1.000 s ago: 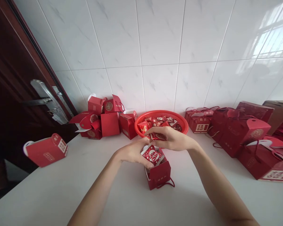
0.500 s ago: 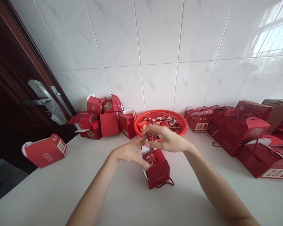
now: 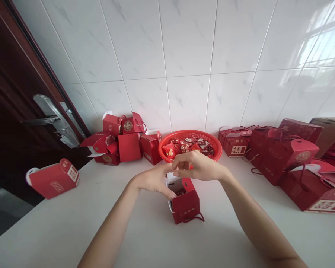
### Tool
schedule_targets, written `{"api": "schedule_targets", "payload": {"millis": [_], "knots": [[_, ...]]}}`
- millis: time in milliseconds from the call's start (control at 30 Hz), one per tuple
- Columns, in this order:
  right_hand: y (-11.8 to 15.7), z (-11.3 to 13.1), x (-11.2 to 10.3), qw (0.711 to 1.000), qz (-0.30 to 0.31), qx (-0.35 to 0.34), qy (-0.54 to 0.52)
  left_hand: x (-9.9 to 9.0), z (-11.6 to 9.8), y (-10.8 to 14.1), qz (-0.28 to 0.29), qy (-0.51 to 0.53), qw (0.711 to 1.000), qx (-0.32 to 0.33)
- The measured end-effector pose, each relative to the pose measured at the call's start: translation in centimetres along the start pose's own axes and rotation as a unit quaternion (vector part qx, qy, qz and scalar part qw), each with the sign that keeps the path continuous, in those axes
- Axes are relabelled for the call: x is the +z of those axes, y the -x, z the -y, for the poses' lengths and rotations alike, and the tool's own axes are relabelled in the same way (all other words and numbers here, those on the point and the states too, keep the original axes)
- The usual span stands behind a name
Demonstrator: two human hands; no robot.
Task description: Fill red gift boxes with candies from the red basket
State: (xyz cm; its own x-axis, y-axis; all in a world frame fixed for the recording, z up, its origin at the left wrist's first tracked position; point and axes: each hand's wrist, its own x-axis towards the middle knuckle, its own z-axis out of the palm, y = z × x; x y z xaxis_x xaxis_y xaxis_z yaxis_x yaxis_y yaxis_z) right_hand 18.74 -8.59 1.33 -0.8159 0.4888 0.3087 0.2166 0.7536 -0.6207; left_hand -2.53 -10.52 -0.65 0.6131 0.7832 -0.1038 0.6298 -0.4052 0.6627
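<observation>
A small red gift box (image 3: 185,204) stands on the white table in front of me with its top open; a few wrapped sweets (image 3: 181,192) show dimly inside. My left hand (image 3: 155,180) grips the box's left side, the thumb at its near rim and the fingers toward the far side. Over the box's far edge hovers my right hand (image 3: 197,166), fingers loosely curled and apart, no sweet visible in them. Just behind it sits a red plastic basket (image 3: 218,152) of wrapped sweets, partly hidden by my hands. A red cord handle (image 3: 200,217) lies at the box's near side.
Several red boxes (image 3: 130,147) are heaped at the back left, and one box (image 3: 53,181) lies nearer the left edge. More boxes (image 3: 289,158) line the right side by a cardboard carton (image 3: 328,136). A tiled wall (image 3: 190,96) closes the back.
The red-wrapped sweets that my right hand held over the box have gone down into it, and its fingers are now without them. The box has shifted very slightly left.
</observation>
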Motion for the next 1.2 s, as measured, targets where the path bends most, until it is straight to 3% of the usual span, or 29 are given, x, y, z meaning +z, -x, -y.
{"api": "schedule_targets", "payload": {"millis": [167,233,500,633,867,1200], "knots": [[0.1,-0.3,-0.1,0.974,0.187,0.105,0.078,0.0,-0.1,-0.1,0.009,0.002,0.998,-0.063],[0.3,-0.4,-0.3,0.961,0.222,0.137,0.088,0.0,0.1,-0.1,0.006,0.007,0.996,-0.086],[1.9,-1.1,-2.8,0.943,0.166,0.257,0.130,-0.2,0.0,0.5,-0.011,-0.017,0.993,-0.114],[2.1,-1.8,-2.9,0.925,0.148,0.304,0.172,-0.1,-1.1,0.8,-0.016,-0.051,0.996,-0.069],[1.3,-1.5,-1.6,0.918,0.177,0.299,0.191,0.4,-2.4,0.5,-0.004,-0.062,0.998,-0.010],[0.9,-1.2,-0.9,0.909,0.162,0.286,0.256,0.7,-2.0,0.9,-0.002,-0.056,0.998,-0.011]]}}
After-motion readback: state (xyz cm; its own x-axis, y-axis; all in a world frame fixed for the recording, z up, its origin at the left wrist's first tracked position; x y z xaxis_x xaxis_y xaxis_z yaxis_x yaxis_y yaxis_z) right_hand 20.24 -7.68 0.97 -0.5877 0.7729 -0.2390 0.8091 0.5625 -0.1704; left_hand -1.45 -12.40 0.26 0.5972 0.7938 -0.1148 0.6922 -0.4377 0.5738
